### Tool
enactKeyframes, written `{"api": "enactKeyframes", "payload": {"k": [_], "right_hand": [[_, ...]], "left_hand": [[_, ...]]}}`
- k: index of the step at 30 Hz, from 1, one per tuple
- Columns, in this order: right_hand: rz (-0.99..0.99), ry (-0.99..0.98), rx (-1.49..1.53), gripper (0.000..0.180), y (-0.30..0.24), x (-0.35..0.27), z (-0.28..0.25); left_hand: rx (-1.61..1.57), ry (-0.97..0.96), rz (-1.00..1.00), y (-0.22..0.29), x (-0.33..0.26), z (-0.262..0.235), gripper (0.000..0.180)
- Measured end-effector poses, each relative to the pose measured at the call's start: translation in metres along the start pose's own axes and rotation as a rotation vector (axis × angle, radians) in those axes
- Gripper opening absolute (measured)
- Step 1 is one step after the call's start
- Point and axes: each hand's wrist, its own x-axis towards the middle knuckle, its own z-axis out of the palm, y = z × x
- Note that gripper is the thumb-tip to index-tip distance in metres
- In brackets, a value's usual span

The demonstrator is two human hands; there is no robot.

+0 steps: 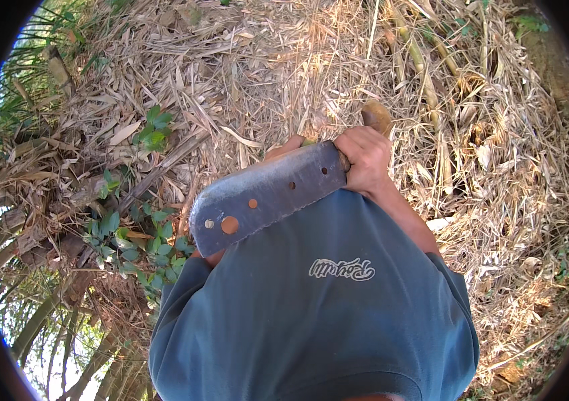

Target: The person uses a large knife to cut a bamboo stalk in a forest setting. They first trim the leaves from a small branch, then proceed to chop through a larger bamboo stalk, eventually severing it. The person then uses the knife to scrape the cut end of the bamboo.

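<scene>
The right hand (365,155) is clenched round the wooden handle (377,117) of a big knife (268,190), whose wide end points to the near left, in front of a blue shirt (311,321). Of the left hand (286,147) only a bit shows past the knife's far edge, so I can't tell whether it grips anything. The knife looks heavy to me, stiff, and weighted toward that wide, holed end, so it would likely tip that way. The handle is the place to hold, fingers clear of both edges. Dry leaves (197,87) lie around, with a green plant (156,130) off left.
</scene>
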Motion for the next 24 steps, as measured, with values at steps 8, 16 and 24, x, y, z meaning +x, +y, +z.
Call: {"api": "enactKeyframes", "payload": {"k": [8, 16, 24], "right_hand": [[-0.011, -0.059, 0.018, 0.015, -0.003, 0.002, 0.003], [0.036, -0.04, -0.026, 0.01, -0.002, -0.007, 0.01], [0.082, -0.012, -0.074, 0.007, -0.003, -0.014, 0.012]], "left_hand": [[-0.007, 0.027, -0.067, 0.001, -0.029, -0.011, 0.026], [-0.005, 0.015, -0.077, 0.002, -0.033, -0.014, 0.026], [-0.014, -0.013, -0.063, 0.001, -0.029, -0.014, 0.026]]}}
